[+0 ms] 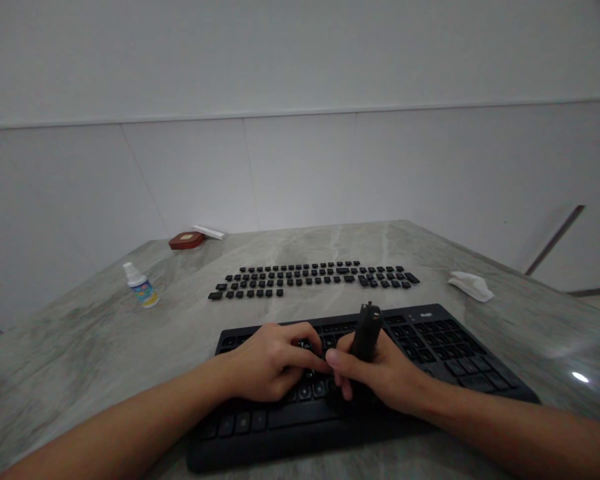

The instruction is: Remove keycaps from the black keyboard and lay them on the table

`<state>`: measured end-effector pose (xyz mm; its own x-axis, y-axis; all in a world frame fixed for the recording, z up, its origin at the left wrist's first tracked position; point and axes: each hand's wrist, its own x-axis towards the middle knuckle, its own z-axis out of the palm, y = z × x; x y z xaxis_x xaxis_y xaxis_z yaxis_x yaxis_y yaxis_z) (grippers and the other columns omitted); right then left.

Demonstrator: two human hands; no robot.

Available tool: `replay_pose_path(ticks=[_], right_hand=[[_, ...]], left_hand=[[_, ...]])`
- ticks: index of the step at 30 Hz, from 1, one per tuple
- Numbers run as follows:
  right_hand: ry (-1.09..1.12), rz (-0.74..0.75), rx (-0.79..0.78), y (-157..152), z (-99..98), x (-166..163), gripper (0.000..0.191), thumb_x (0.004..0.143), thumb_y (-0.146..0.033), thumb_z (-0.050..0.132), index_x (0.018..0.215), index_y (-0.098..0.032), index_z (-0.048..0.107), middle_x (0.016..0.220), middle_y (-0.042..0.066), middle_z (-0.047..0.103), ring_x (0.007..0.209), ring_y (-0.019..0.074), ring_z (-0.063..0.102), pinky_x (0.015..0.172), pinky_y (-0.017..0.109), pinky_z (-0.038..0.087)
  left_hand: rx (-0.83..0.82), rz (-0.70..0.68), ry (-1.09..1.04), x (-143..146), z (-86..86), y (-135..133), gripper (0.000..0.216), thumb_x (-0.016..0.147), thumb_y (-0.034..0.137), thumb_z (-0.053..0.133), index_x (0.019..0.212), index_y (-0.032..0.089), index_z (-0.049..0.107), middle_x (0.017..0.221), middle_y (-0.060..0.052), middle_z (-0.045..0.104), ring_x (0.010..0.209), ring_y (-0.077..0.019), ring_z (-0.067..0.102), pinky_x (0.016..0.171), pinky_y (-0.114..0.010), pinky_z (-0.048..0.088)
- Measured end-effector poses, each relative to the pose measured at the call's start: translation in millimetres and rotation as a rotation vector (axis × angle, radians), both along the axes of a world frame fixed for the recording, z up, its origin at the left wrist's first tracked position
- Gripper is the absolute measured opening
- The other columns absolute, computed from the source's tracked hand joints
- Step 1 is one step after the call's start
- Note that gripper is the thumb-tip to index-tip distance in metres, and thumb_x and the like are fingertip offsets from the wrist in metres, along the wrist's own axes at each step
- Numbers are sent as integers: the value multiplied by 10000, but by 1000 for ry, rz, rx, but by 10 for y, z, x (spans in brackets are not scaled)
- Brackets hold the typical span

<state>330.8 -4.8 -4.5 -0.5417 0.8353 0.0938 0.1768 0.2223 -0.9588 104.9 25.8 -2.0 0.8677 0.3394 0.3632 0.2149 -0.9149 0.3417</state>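
Note:
A black keyboard [310,421] lies on the table in front of me, with many of its caps off and several still seated in the lower rows. Over its middle, my left hand [275,360] rests on the key area, fingers apart and index tip close to my other hand. My right hand [385,377] is closed around a thick black-handled tool [367,333], held nearly upright over the keys. The tool's lower end is hidden by my fingers, so its kind is unclear. Behind the keyboard, loose black keycaps [305,273] are laid out in rows.
A small spray bottle [143,287] stands at the left on the marbled table [180,340]. At the back left are a reddish-brown box [186,241] and a flat white item [209,232]. A crumpled white tissue [471,286] lies to the right. A pale wall [300,167] rises behind.

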Motion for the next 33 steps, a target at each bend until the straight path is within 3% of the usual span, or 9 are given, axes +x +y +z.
replay_pose_path(ticks=[7,13,17,23,28,33], right_hand=[[54,83,-56,21,21,-13,368,807,-465,689,606,-160,642,528,-6,591,524,108,484,558,245,381],[-130,36,5,-49,83,-88,335,849,-325,599,565,-152,639,525,4,586,500,103,465,518,234,349],[-144,2,21,-90,101,-118,338,853,-306,564,549,-162,600,522,3,573,508,106,480,506,222,351],[-132,17,-194,-46,55,-123,343,812,-407,592,565,-194,486,444,-56,437,372,71,333,383,212,233],[23,-53,-176,-7,36,-150,369,702,-404,666,512,-184,440,489,-70,301,484,68,251,454,225,182],[53,-119,-151,11,-61,-162,284,686,-351,666,523,-174,514,525,-50,341,531,87,286,482,232,211]], left_hand=[[-22,1,11,-5,-29,13,382,773,18,490,1013,208,719,1110,-81,636,847,-164,644,741,-268,542],[-40,-44,-4,20,9,4,313,830,21,466,977,170,699,980,-93,680,927,-202,646,820,-304,544],[-42,-47,-19,35,22,10,283,845,35,465,963,156,692,997,-102,675,918,-204,648,820,-316,549],[-26,-50,0,28,-7,24,263,820,25,469,896,144,690,956,-103,691,924,-217,646,831,-330,542],[14,-15,13,-13,-66,30,327,790,21,492,975,182,710,1095,-99,680,928,-210,660,821,-326,555],[15,-35,11,-21,-54,25,405,778,6,488,1051,202,715,1225,-92,658,1032,-226,670,882,-341,561]])
